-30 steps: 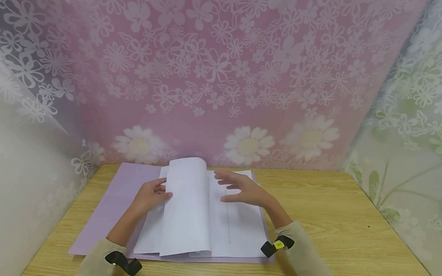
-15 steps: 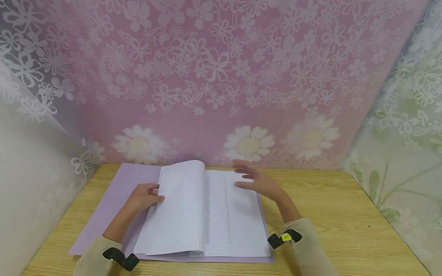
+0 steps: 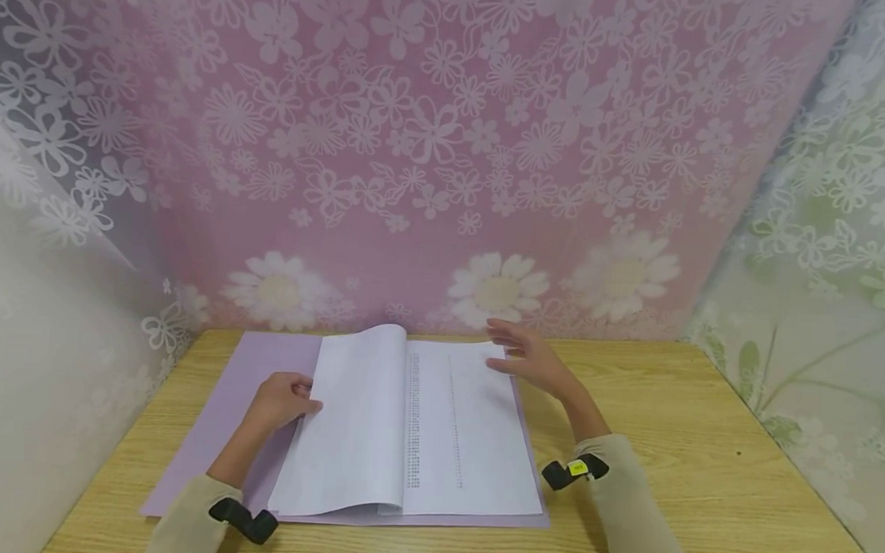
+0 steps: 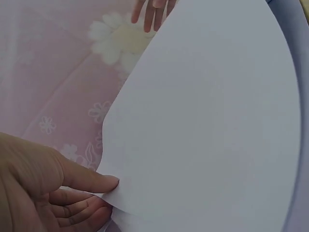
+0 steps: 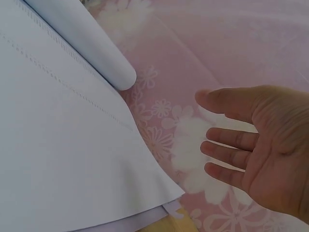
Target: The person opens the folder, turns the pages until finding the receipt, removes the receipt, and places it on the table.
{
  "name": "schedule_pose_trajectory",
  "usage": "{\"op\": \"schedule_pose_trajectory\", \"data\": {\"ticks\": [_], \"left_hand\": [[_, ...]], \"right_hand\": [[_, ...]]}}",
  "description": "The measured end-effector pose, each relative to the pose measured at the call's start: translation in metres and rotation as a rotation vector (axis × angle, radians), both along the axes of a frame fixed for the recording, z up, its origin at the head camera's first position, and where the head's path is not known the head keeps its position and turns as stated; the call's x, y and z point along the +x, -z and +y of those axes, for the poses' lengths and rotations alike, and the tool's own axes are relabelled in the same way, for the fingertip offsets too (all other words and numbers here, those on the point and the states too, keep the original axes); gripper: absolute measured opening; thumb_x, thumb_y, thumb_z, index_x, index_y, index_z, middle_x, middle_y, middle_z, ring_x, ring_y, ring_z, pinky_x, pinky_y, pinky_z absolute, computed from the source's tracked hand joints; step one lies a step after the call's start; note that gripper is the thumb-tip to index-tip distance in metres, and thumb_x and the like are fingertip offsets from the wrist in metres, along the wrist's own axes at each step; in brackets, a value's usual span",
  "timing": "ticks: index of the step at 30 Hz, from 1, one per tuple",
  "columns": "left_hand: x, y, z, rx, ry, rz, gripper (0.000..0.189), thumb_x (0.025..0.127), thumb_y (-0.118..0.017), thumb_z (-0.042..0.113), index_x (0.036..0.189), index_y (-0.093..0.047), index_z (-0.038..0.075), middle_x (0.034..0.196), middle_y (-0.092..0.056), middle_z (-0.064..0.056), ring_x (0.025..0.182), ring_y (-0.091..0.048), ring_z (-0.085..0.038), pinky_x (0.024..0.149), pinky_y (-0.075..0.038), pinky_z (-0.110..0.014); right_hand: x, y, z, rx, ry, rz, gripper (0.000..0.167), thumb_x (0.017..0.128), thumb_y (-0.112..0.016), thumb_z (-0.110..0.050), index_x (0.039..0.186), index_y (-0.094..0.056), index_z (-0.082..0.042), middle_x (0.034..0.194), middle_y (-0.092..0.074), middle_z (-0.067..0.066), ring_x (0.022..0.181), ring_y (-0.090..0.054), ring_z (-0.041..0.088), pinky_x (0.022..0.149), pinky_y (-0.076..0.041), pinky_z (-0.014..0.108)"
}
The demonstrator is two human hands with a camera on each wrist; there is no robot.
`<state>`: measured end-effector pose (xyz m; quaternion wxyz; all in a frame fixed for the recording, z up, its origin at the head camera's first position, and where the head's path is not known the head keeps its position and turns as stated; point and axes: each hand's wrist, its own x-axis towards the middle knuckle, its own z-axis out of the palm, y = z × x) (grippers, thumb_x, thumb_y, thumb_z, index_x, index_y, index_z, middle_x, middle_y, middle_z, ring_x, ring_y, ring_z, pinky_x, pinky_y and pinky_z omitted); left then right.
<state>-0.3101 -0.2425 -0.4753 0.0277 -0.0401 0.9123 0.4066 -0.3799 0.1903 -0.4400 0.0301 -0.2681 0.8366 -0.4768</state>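
Observation:
A purple folder (image 3: 212, 431) lies spread on the table with white sheets in it. One white page (image 3: 355, 422) is turned over to the left and bulges up along the fold. My left hand (image 3: 278, 401) pinches that page's left edge between thumb and fingers, as the left wrist view shows with the thumb (image 4: 91, 179) on top. The right-hand page (image 3: 472, 437) lies flat, with two narrow printed columns. Above its far right corner my right hand (image 3: 531, 360) hovers with fingers spread and nothing in them; in the right wrist view the hand (image 5: 260, 145) is apart from the paper.
The wooden table (image 3: 703, 457) extends to the right of the folder. Behind it hangs a pink flowered curtain (image 3: 447, 185), with pale flowered sheets at the left and right sides. A black wrist strap with a camera is on each sleeve.
My left hand has drawn the page leftward and down, flattening it over the left stack. The right hand has moved right and away from me, off the page's middle.

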Motion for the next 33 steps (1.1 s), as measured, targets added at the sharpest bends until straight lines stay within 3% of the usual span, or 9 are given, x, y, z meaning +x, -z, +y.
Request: {"op": "schedule_pose_trajectory", "data": {"ticks": [6, 11, 14, 17, 21, 25, 29, 33], "left_hand": [[0.001, 0.002, 0.000, -0.098, 0.018, 0.012, 0.049, 0.081, -0.083, 0.012, 0.120, -0.064, -0.011, 0.093, -0.069, -0.013, 0.080, -0.064, -0.022, 0.069, -0.055, -0.035], [0.001, 0.001, 0.003, -0.185, 0.079, 0.103, 0.046, 0.078, -0.084, 0.007, 0.115, -0.063, -0.012, 0.085, -0.058, -0.012, 0.077, -0.053, -0.022, 0.066, -0.044, -0.032], [0.001, 0.003, 0.004, -0.207, 0.150, 0.179, 0.048, 0.078, -0.083, 0.001, 0.120, -0.064, -0.012, 0.097, -0.059, -0.018, 0.086, -0.056, -0.027, 0.074, -0.050, -0.038], [0.001, 0.004, 0.005, -0.196, 0.231, 0.212, 0.054, 0.080, -0.078, -0.005, 0.131, -0.061, -0.011, 0.124, -0.061, -0.027, 0.112, -0.061, -0.042, 0.097, -0.052, -0.053], [0.003, 0.005, 0.006, -0.188, 0.309, 0.189, 0.049, 0.086, -0.070, -0.008, 0.135, -0.061, -0.008, 0.145, -0.055, -0.028, 0.138, -0.047, -0.051, 0.114, -0.039, -0.062], [0.004, 0.005, 0.005, -0.200, 0.364, 0.158, 0.047, 0.091, -0.064, -0.006, 0.138, -0.058, -0.008, 0.148, -0.052, -0.027, 0.141, -0.044, -0.050, 0.116, -0.037, -0.062], [0.005, 0.004, 0.004, -0.191, 0.390, 0.094, 0.052, 0.096, -0.067, 0.009, 0.145, -0.052, -0.005, 0.154, -0.045, -0.026, 0.145, -0.037, -0.050, 0.118, -0.032, -0.063], [0.005, 0.003, 0.003, -0.182, 0.394, 0.024, 0.068, 0.094, -0.073, 0.027, 0.150, -0.047, -0.002, 0.159, -0.037, -0.025, 0.150, -0.029, -0.049, 0.120, -0.028, -0.064]], "right_hand": [[-0.009, 0.012, 0.008, -0.003, 0.013, 0.009, 0.070, 0.092, -0.076, -0.014, 0.154, -0.043, -0.004, 0.153, -0.048, 0.025, 0.142, -0.046, 0.046, 0.116, -0.037, 0.063], [-0.014, 0.021, 0.013, 0.009, 0.027, 0.021, 0.071, 0.092, -0.076, -0.012, 0.153, -0.042, 0.001, 0.155, -0.043, 0.030, 0.142, -0.044, 0.048, 0.114, -0.037, 0.065], [-0.016, 0.026, 0.015, 0.024, 0.039, 0.028, 0.072, 0.092, -0.076, -0.011, 0.152, -0.041, 0.004, 0.157, -0.041, 0.029, 0.143, -0.043, 0.049, 0.114, -0.038, 0.066], [-0.017, 0.029, 0.016, 0.032, 0.042, 0.022, 0.073, 0.092, -0.075, -0.010, 0.153, -0.038, 0.007, 0.158, -0.038, 0.029, 0.144, -0.040, 0.051, 0.114, -0.037, 0.066], [-0.014, 0.028, 0.016, 0.039, 0.036, -0.017, 0.077, 0.092, -0.075, -0.009, 0.153, -0.033, 0.012, 0.159, -0.032, 0.033, 0.147, -0.033, 0.052, 0.116, -0.032, 0.067], [-0.018, 0.036, 0.019, 0.077, 0.049, -0.042, 0.082, 0.092, -0.076, -0.015, 0.155, -0.030, 0.009, 0.163, -0.027, 0.029, 0.151, -0.026, 0.049, 0.119, -0.029, 0.066], [-0.018, 0.041, 0.020, 0.115, 0.059, -0.071, 0.086, 0.092, -0.076, -0.021, 0.158, -0.028, 0.003, 0.167, -0.022, 0.024, 0.153, -0.023, 0.047, 0.119, -0.029, 0.064], [-0.020, 0.045, 0.021, 0.160, 0.070, -0.083, 0.087, 0.092, -0.077, -0.026, 0.159, -0.028, 0.000, 0.167, -0.025, 0.022, 0.153, -0.026, 0.045, 0.118, -0.033, 0.062]]}}
